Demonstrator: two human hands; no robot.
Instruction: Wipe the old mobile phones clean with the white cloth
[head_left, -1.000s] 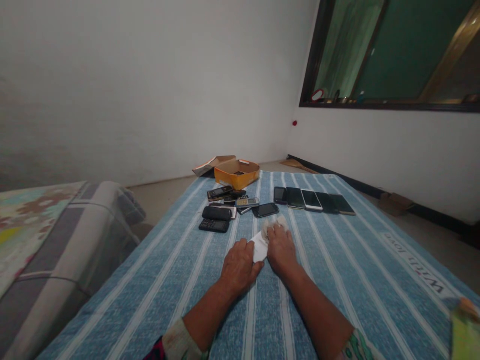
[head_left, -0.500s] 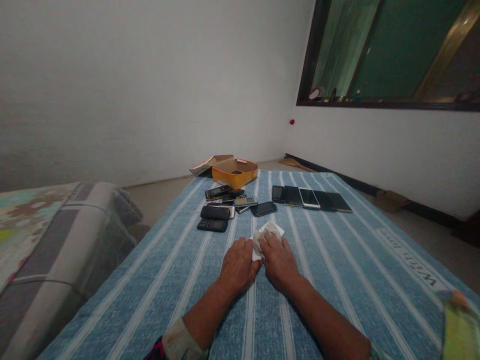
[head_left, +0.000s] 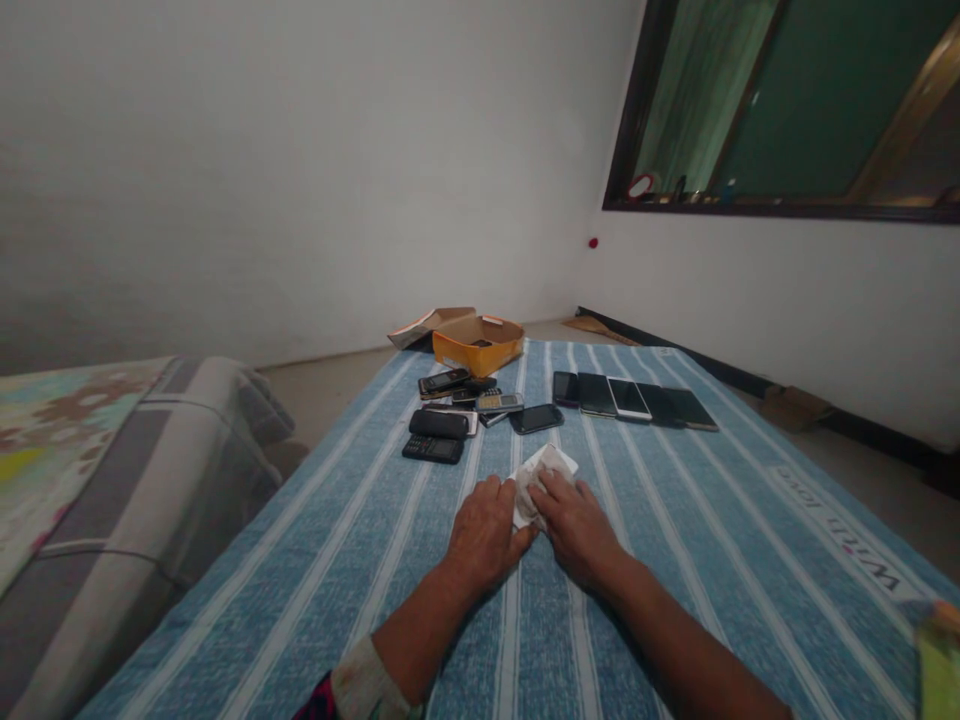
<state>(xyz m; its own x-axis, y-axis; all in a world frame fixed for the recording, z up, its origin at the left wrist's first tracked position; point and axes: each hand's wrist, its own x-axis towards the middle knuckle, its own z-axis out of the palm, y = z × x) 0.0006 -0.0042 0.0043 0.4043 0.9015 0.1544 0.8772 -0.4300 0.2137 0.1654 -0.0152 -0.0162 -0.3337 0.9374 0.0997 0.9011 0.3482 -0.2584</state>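
Our left hand (head_left: 486, 535) and right hand (head_left: 576, 530) lay close together, fingers half curled, clamped on a crumpled white tissue (head_left: 541, 485) on the striped blue cloth (head_left: 645, 620). Just beyond lay flat glossy phones (head_left: 634, 400), chunky keypad phones (head_left: 439, 437) and an orange cardboard box (head_left: 478, 345).

The left hand (head_left: 486, 535) and right hand (head_left: 577, 530) are bare, and so are the arms. The left arm has a pale sleeve (head_left: 367, 680) with a wide cuff. Past it is dark cloth (head_left: 321, 702) with some pink on it.
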